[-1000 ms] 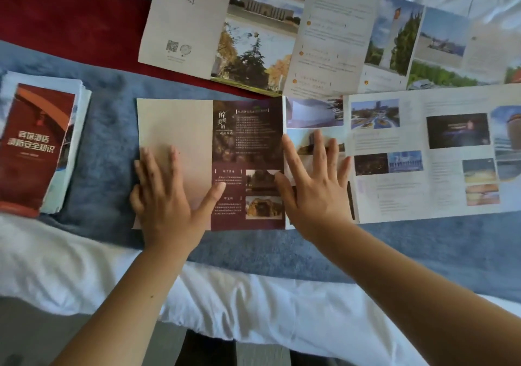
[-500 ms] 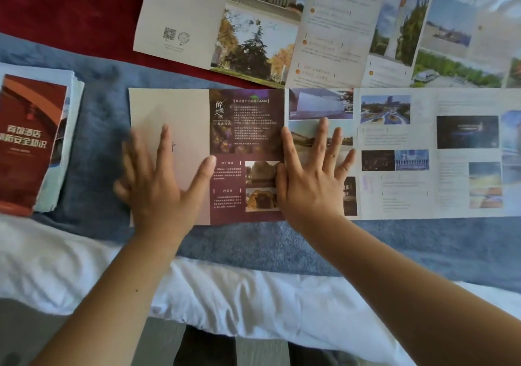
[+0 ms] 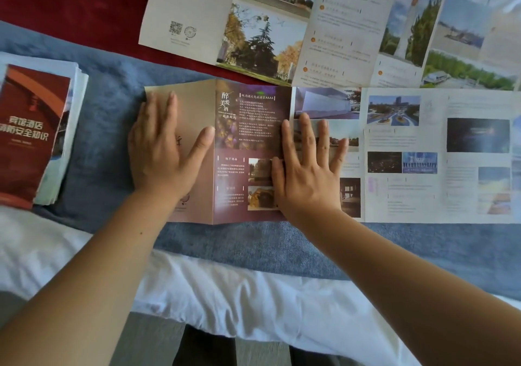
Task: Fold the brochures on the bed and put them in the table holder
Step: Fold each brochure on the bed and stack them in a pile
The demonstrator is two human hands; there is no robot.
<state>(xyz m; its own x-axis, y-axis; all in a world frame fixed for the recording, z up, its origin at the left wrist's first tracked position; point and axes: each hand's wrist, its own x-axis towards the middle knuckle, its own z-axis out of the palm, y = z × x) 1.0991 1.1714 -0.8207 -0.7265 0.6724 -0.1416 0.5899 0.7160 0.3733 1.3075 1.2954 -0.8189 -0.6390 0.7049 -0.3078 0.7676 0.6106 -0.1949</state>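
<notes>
White bedsheet (image 3: pixel 239 295) under a blue blanket (image 3: pixel 93 140) and dark red runner (image 3: pixel 70 8), grey floor (image 3: pixel 149 343) below.

Looks like a hotel room. Bed (image 3: pixel 225 295) with white linen fills the frame, blue runner (image 3: pixel 107 146) laid across it, red runner (image 3: pixel 70 2) at 11 o'clock. Tourist brochures (image 3: pixel 310 27) spread out from 12 to 3 o'clock: scenic photos, QR code, Chinese text. Stack (image 3: pixel 31 134) at 9 o'clock, red cover titled hotel fire safety. Grey floor (image 3: pixel 158 337) at 6 o'clock.
</notes>
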